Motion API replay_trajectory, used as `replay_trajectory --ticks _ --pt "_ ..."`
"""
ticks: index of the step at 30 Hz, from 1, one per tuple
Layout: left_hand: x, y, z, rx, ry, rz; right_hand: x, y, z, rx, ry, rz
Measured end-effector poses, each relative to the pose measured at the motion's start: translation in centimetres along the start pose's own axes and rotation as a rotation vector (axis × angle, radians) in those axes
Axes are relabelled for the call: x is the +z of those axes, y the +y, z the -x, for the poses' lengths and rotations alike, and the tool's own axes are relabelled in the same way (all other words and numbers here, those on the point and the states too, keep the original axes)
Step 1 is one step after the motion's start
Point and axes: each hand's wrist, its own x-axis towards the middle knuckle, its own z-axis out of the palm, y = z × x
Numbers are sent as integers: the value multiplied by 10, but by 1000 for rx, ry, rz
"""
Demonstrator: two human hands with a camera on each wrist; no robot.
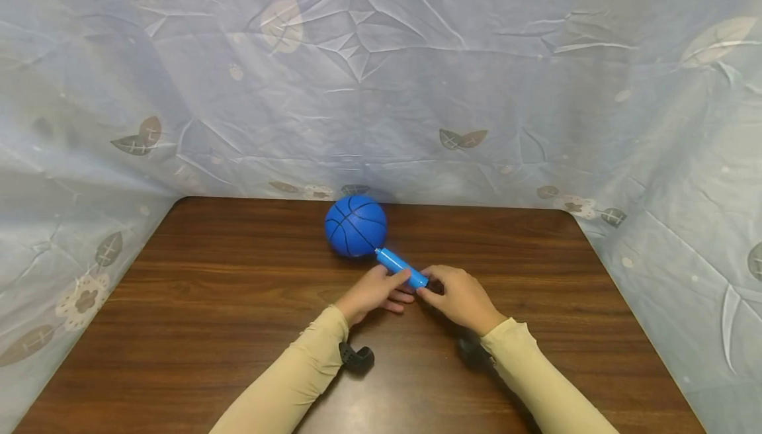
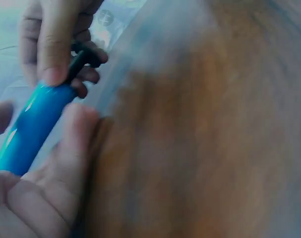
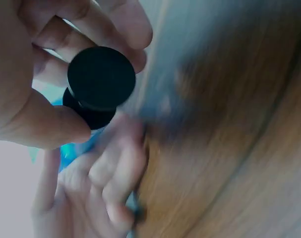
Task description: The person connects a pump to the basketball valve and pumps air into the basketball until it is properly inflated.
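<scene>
A hand pump (image 1: 393,262) with a blue barrel slants from the hands toward a blue basketball (image 1: 354,225). The pump's tip is at the ball's lower right edge; I cannot tell whether it is inside. My left hand (image 1: 370,292) holds the barrel between thumb and fingers, thumb on top. My right hand (image 1: 463,295) pinches the pump's near end with thumb and fingertips. In the left wrist view, the black handle (image 2: 84,60) sticks out a short way from the barrel. The handle's round black end (image 3: 101,78) faces the right wrist camera.
The ball rests near the back edge of a dark brown wooden table (image 1: 238,275). A grey-blue patterned cloth (image 1: 357,103) hangs behind the table and along both sides. Black straps are at both wrists.
</scene>
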Motion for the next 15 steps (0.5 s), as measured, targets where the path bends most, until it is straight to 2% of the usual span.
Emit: replay_trajectory --ticks 3,4,6,9,11,13,15 --pt "-9 12 14 -3 -23 -185 -3 6 1 -16 25 11" --pt "-12 19 20 22 -21 -266 -5 8 0 -20 35 15" --pt "-18 33 33 138 15 -441 -8 12 0 -22 44 21" --pt "-26 57 51 402 152 -722 -12 17 -1 -33 47 36" --pt "-34 69 58 552 265 -935 -14 19 -2 -48 45 46" --pt "-43 75 61 610 354 -1124 -16 20 -3 -72 44 67" --pt "-52 74 60 591 384 -1272 -17 21 -4 -97 46 78"
